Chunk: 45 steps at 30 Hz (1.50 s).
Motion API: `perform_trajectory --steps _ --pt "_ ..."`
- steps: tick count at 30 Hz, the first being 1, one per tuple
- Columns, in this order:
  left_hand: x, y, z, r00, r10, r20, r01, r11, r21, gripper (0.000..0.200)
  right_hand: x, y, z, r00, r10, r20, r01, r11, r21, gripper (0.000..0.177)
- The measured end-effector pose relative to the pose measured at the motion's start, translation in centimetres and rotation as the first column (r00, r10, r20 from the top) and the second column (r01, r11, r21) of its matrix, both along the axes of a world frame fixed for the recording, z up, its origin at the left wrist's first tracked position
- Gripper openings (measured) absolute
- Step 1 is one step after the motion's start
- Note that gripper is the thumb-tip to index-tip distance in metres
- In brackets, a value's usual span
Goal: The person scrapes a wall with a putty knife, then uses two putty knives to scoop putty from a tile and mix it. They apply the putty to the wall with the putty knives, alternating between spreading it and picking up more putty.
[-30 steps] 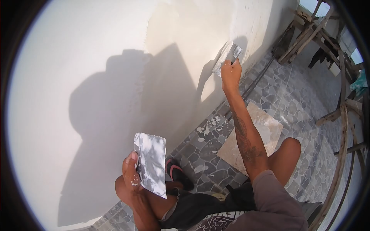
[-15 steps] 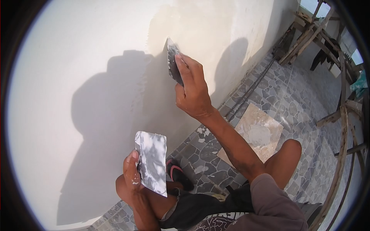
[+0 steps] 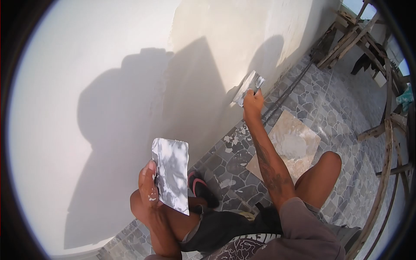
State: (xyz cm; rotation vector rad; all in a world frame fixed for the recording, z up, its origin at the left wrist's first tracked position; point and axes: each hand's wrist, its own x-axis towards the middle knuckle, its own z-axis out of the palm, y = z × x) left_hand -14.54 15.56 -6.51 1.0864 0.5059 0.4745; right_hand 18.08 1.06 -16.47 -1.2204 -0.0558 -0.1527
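My right hand (image 3: 253,104) is closed round a putty knife (image 3: 250,88), its flat blade streaked with white compound. That blade is at the lower part of the wall (image 3: 190,82), by the edge of the floor; whether it touches cannot be made out. In my left hand (image 3: 148,184) is a second, wide scraper blade (image 3: 172,173), smeared with white filler and held upright in front of my knee, apart from the wall. White specks stick to my left thumb. The wall is white at the left, with a damp beige coat to the right.
A square tile (image 3: 288,143) with white compound on it lies on the stone-patterned floor (image 3: 338,130). Wooden trestles (image 3: 346,43) and poles stand at the right. A dark bar (image 3: 286,93) runs along the wall's foot. My sandal (image 3: 201,190) is below.
My right hand has moved right and down along the wall with the putty knife, and the blade has turned. My left hand and its scraper stay nearly in place.
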Motion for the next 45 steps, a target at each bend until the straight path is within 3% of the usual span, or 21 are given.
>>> perform_trajectory --steps 2,6,8,11,14,19,22,25,28,31,34,37,40,45 --pt "0.0 -0.2 0.1 1.0 0.0 0.0 0.0 1.0 0.002 0.044 0.4 0.7 -1.0 0.998 0.048 -0.044 -0.051 0.997 -0.059 0.039" --pt "0.0 -0.1 0.0 0.999 0.031 -0.02 -0.031 1.0 -0.005 0.043 -0.8 2.9 -0.2 0.997 -0.061 0.051 0.076 0.92 -0.386 0.048" --pt "0.1 -0.3 0.0 0.998 0.055 -0.021 -0.055 0.998 -0.023 0.043 -4.9 3.5 3.6 0.971 -0.02 0.24 0.119 0.906 -0.406 0.048" --pt "0.4 -1.1 0.5 0.992 0.119 -0.033 -0.12 0.992 -0.026 0.042 -7.9 4.2 4.2 0.764 0.054 0.643 0.293 0.859 -0.421 0.046" --pt "0.3 -0.7 0.5 0.996 0.08 -0.034 -0.08 0.997 -0.002 0.042 -9.5 2.4 4.9 0.839 0.145 0.524 0.069 0.928 -0.367 0.042" --pt "-0.3 -0.3 0.6 0.998 -0.054 0.018 0.054 0.998 0.018 0.043 -5.5 -0.6 -2.2 0.999 -0.034 -0.022 0.026 0.957 -0.291 0.032" --pt "-0.1 -0.4 0.9 0.999 -0.03 -0.027 0.031 0.999 0.028 0.043 -4.3 -0.1 -7.1 0.987 -0.014 -0.163 -0.014 0.985 -0.172 0.031" --pt "0.1 -0.7 1.2 0.997 0.011 -0.07 -0.009 0.999 0.032 0.042 -5.0 1.6 -6.9 0.985 0.02 -0.174 -0.018 1.0 0.011 0.025" --pt "0.0 -0.7 1.0 0.998 0.026 -0.051 -0.026 1.0 0.008 0.042 -5.9 2.9 -4.5 0.973 0.07 -0.218 -0.077 0.997 -0.024 0.029" --pt "0.1 -0.8 0.8 0.999 0.027 -0.036 -0.027 1.0 -0.009 0.042 -6.9 4.1 -2.9 1.0 0.016 -0.027 -0.023 0.953 -0.303 0.04" --pt "0.3 -1.2 1.2 0.999 0.015 -0.03 -0.016 1.0 -0.012 0.042 -9.9 5.0 -0.3 0.975 0.062 0.214 0.013 0.943 -0.332 0.042" --pt "-0.2 -0.3 0.0 0.999 -0.003 0.032 0.005 0.999 -0.049 0.044 -12.8 5.9 1.6 0.854 0.091 0.512 0.119 0.924 -0.362 0.044" --pt "-0.5 0.2 -0.3 0.995 -0.058 0.081 0.062 0.997 -0.056 0.045 -14.6 5.1 3.2 0.811 0.22 0.543 -0.01 0.932 -0.362 0.042" --pt "-0.7 0.6 -0.8 0.996 -0.05 0.077 0.053 0.998 -0.035 0.046 -13.6 1.6 5.3 0.94 0.229 0.254 -0.179 0.962 -0.208 0.035"
